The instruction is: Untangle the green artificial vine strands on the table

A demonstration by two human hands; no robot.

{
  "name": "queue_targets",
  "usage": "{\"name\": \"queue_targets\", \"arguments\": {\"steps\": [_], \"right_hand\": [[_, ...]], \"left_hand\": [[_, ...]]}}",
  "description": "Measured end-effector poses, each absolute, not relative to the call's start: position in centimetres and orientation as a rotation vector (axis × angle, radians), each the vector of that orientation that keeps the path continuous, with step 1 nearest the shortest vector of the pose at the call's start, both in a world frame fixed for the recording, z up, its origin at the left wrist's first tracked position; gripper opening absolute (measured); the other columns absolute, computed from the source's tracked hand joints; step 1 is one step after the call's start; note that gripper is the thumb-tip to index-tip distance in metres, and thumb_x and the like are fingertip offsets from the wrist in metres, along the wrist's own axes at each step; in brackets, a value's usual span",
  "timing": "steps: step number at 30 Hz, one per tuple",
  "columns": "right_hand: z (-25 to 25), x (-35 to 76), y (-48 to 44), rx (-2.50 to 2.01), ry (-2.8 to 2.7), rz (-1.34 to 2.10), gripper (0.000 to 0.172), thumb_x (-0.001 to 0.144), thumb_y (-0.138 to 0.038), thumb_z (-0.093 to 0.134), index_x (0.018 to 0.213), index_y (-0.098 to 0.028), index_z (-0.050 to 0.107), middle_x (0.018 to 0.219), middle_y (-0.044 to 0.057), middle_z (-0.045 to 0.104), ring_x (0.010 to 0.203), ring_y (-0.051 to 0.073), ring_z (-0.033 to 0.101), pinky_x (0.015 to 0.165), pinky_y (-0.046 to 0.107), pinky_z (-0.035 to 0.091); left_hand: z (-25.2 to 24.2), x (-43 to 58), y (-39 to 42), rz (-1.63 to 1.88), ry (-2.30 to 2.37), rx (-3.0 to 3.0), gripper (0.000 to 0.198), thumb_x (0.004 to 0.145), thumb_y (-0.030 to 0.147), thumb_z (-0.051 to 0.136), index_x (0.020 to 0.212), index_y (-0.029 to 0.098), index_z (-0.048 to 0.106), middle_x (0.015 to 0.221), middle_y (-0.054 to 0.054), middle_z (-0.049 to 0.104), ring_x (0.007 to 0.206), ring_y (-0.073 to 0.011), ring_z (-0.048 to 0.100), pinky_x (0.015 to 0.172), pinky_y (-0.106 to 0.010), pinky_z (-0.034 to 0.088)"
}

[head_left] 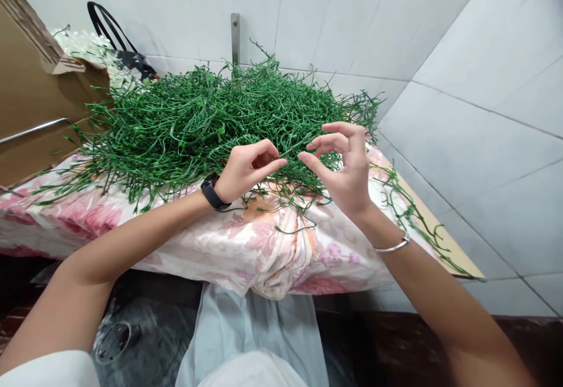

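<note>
Hovering near one heap of thin green stems [189,120], one bare left hand [243,170] curving narrow, hold unclear, one right hand [349,167] gaping wider

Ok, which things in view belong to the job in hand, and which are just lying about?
Seems part of the job:
- green stems, heaped behind and around both hands
- floral cloth beneath them

Seems just lying about:
- cardboard at far left
- white flowers behind it
- dark item with black loops, beside the flowers
</note>
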State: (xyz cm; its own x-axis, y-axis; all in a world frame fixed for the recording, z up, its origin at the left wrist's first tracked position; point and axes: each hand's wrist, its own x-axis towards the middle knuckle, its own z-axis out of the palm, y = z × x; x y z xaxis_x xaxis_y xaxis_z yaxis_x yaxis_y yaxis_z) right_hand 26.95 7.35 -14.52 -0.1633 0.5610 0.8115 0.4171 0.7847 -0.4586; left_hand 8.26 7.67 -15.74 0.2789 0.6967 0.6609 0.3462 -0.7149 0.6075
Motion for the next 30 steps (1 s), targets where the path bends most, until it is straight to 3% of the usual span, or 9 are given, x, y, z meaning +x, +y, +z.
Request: {"name": "queue_targets", "arguments": {"steps": [6,9,12,17,21,24,30], "right_hand": [[-14.94,26.68,7.61,-0.751,-1.696,0.460,0.050,0.069,-0.021,0.068,0.108,-0.028,0.037,0.076,-0.005,0.054,0.060,0.009,0.056,0.057,0.025,0.049],[-14.89,26.63,7.81,-0.787,-1.683,0.656,0.051,0.070,-0.024,0.066,0.109,-0.028,0.033,0.070,-0.007,0.054,0.045,0.007,0.047,0.042,0.022,0.040],[-14.70,26.68,7.85,-0.814,-1.650,0.782,0.053,0.069,-0.027,0.066,0.109,-0.027,0.032,0.068,-0.006,0.055,0.043,0.005,0.044,0.035,0.020,0.031],[-14.31,26.79,7.55,-0.806,-1.535,0.925,0.052,0.067,-0.023,0.068,0.108,-0.028,0.037,0.073,-0.004,0.057,0.058,0.008,0.054,0.041,0.019,0.036],[-14.16,26.67,7.40,-0.777,-1.465,0.969,0.051,0.062,-0.016,0.068,0.102,-0.029,0.040,0.072,-0.005,0.053,0.070,0.009,0.058,0.060,0.023,0.048],[-14.21,26.53,7.49,-0.762,-1.447,0.984,0.048,0.059,-0.014,0.066,0.098,-0.028,0.042,0.072,-0.006,0.051,0.069,0.009,0.058,0.070,0.026,0.050],[-14.37,26.47,7.79,-0.759,-1.518,0.953,0.045,0.060,-0.013,0.063,0.096,-0.026,0.039,0.072,-0.006,0.050,0.061,0.007,0.054,0.059,0.024,0.047]], "left_hand": [[-15.91,8.52,7.30,1.488,0.953,2.369,0.022,0.077,0.036,0.059,0.069,0.016,0.054,0.054,0.004,0.049,0.046,-0.0047,0.039,0.046,-0.017,0.034],[-16.02,8.58,7.28,1.521,0.931,2.432,0.021,0.077,0.034,0.059,0.069,0.015,0.053,0.054,0.004,0.049,0.046,-0.0041,0.039,0.045,-0.016,0.034],[-16.19,8.58,7.33,1.530,0.895,2.485,0.020,0.079,0.032,0.057,0.070,0.015,0.053,0.055,0.004,0.049,0.046,-0.0035,0.040,0.046,-0.015,0.034],[-16.07,8.50,7.43,1.620,0.889,2.409,0.020,0.079,0.032,0.057,0.070,0.014,0.053,0.054,0.005,0.048,0.046,-0.0029,0.041,0.045,-0.014,0.033],[-15.74,8.43,7.54,1.613,0.887,2.234,0.020,0.079,0.032,0.057,0.069,0.015,0.051,0.050,0.006,0.044,0.043,-0.0027,0.038,0.041,-0.015,0.029],[-15.65,8.47,7.66,1.581,0.862,2.055,0.020,0.079,0.029,0.057,0.068,0.015,0.050,0.048,0.007,0.042,0.040,-0.0024,0.037,0.039,-0.015,0.028],[-15.65,8.52,7.98,1.508,0.829,1.807,0.021,0.080,0.031,0.055,0.068,0.016,0.047,0.046,0.006,0.043,0.037,-0.0032,0.038,0.036,-0.016,0.029]]}}
